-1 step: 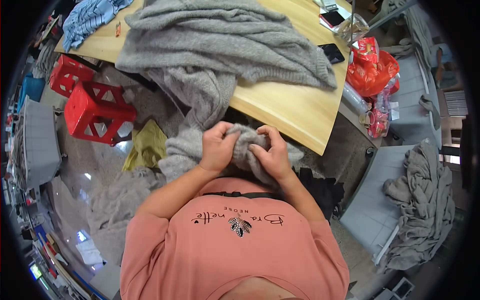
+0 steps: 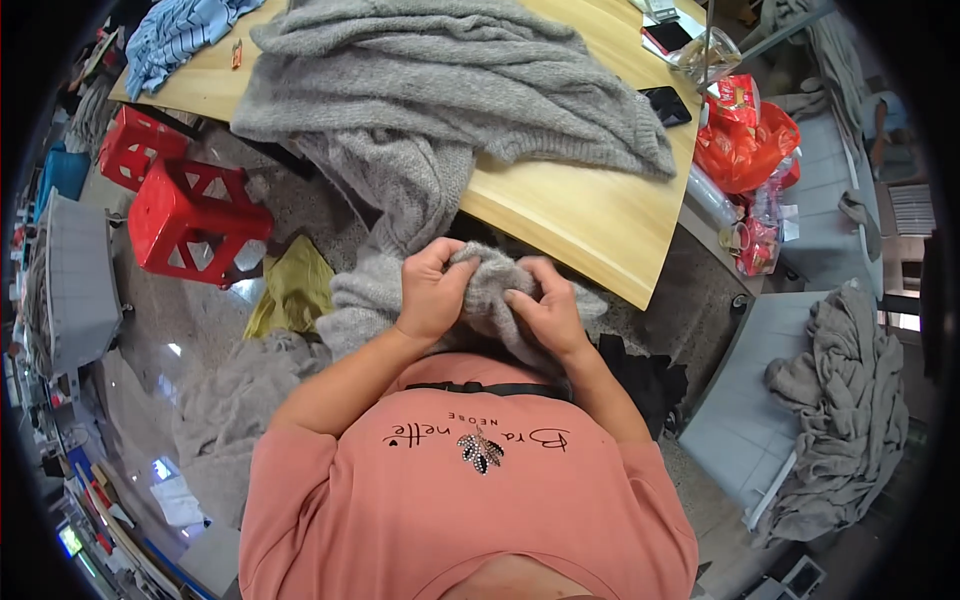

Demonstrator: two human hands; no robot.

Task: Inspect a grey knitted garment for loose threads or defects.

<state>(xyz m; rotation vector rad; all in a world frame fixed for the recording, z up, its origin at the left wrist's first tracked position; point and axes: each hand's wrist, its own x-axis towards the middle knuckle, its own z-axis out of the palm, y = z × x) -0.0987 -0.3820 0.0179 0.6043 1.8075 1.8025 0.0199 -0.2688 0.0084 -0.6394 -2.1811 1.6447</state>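
Note:
A fuzzy grey knit garment (image 2: 430, 110) lies in folds over the table, and part of it hangs down past the near edge to my lap. My left hand (image 2: 435, 290) is closed on a bunched part of this knit, thumb and fingers pinching it. Just to the right, my right hand (image 2: 548, 305) grips the same bunch, its thumb pressed on top. The gathered knit stands up between the two hands. Fingertips sunk in the fabric are partly hidden.
A wooden table (image 2: 600, 225) stands ahead, with a phone (image 2: 665, 105) and a blue striped cloth (image 2: 185, 45) on it. Red stools (image 2: 175, 215) stand left, near a yellow cloth (image 2: 292, 290). Red bags (image 2: 745, 145) sit right, above a grey cart (image 2: 740, 400) bearing grey knits.
My right hand's fingers have shifted very slightly on the bunched knit. Both hands keep their hold, and the rest looks the same.

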